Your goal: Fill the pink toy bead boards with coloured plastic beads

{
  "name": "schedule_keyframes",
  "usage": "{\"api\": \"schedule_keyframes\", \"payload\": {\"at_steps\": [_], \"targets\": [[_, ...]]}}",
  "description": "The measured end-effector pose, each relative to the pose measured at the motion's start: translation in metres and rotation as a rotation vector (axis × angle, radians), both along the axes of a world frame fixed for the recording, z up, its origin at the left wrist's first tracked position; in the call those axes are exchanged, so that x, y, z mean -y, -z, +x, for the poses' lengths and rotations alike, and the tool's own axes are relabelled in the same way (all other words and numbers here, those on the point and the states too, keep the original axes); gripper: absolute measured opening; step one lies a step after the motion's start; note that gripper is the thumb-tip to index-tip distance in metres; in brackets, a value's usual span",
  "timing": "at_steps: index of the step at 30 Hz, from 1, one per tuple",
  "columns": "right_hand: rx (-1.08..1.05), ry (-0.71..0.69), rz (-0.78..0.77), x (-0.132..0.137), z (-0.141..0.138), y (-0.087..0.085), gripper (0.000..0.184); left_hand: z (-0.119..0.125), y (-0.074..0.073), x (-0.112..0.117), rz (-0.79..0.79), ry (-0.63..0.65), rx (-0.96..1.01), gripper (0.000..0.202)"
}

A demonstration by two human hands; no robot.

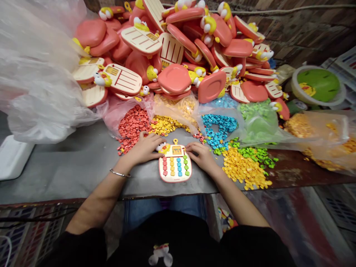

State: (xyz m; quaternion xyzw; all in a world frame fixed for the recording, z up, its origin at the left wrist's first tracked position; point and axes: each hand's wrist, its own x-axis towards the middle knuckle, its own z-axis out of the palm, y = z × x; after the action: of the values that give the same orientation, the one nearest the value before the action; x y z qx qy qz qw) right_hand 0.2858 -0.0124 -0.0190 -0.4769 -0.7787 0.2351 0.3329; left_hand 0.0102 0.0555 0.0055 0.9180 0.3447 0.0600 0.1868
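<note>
Our table [72, 167] bears a heap of toys [174, 78]; one board [175, 167] lies between our left hand [147, 148] — fingers parted beside its duck head [165, 148] — and our right hand [203, 156], fingertips gathered at its corner, pinching what we cannot tell.

the toy board [175, 165] is cream with a coral-red rim, a yellow ring [175, 141], a yellow-and-white head [163, 148] and four columns of beads, red [165, 167], yellow [172, 167], blue [179, 167] and green [186, 167]. loose pieces form a red heap [133, 124], a blue heap [222, 122] and an orange-yellow heap [244, 168]. the stacked boards [174, 78] show coral backs and cream fronts striped dark red. the tabletop [72, 163] is grey, brown at right; the bracelet [119, 173] silver, the shirt [167, 233] plain black around a white motif [161, 255].
</note>
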Motion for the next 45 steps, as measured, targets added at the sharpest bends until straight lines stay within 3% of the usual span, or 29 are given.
{"api": "schedule_keyframes", "payload": {"at_steps": [9,18,24,27,31,35,39,42,44,45], "targets": [[0.038,-0.003,0.066,0.0,-0.002,0.002,0.014,0.001,-0.001,0.0,-0.022,-0.008,0.002,0.043],[0.108,-0.222,0.053,-0.025,0.003,-0.007,0.019,0.002,-0.002,0.001,-0.055,-0.028,-0.002,0.04],[0.016,-0.286,-0.145,-0.043,0.005,-0.011,0.015,0.005,-0.005,0.003,-0.056,-0.038,-0.024,0.037],[0.001,-0.274,-0.357,-0.06,0.006,-0.011,0.004,0.005,-0.005,0.005,-0.055,-0.042,-0.024,0.037],[0.179,-0.316,-0.642,-0.09,0.001,-0.018,0.021,0.006,-0.005,0.008,-0.061,-0.084,-0.003,0.039],[0.45,-0.427,-0.564,-0.107,-0.015,-0.029,0.013,0.005,-0.005,0.01,-0.091,-0.106,0.026,0.038],[0.578,-0.411,-0.425,-0.108,-0.025,-0.034,0.017,0.004,-0.004,0.011,-0.103,-0.105,0.046,0.038],[0.5,-0.389,-0.507,-0.103,-0.017,-0.031,0.012,0.002,-0.002,0.01,-0.09,-0.088,0.053,0.04],[0.341,-0.379,-0.644,-0.096,-0.008,-0.028,0.008,0.001,-0.001,0.01,-0.075,-0.082,0.06,0.041],[0.247,-0.364,-0.716,-0.091,-0.004,-0.027,0.014,0.001,0.0,0.01,-0.069,-0.08,0.066,0.042]]}}
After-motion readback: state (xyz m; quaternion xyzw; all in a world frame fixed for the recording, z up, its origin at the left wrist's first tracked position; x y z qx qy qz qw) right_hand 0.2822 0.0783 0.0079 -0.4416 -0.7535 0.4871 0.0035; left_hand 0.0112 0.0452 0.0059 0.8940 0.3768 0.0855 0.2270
